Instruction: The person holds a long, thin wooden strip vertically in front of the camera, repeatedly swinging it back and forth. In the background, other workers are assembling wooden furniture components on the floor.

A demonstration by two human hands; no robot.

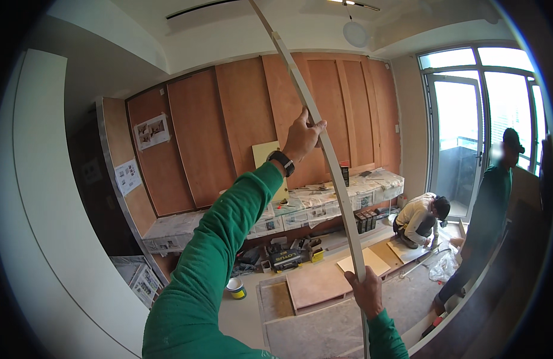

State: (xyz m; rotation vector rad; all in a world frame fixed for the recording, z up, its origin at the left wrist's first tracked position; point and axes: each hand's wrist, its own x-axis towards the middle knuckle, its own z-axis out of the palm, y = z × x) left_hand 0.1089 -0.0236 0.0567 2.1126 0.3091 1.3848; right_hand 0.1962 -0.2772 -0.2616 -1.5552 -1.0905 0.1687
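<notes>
A long, thin pale strip [343,197], wood or metal I cannot tell, runs tilted from the top of the view down to the lower edge. My left hand [303,136], with a dark watch on the wrist, grips it above the middle between thumb and fingers. Lower down, my right hand [367,292] is closed around the same strip. Both my arms wear green sleeves. Beyond the strip stands a wall of reddish-brown wood panels [240,113], with a long low bench [312,212] under plastic and paper sheeting in front.
A person [421,220] crouches over boards at the right; another in green [489,203] stands nearer. On the floor lie a plywood panel [315,284], a paint pail [236,288] and a toolbox [285,257]. A tall white panel [46,197] rises at left, a glass door [459,137] at right.
</notes>
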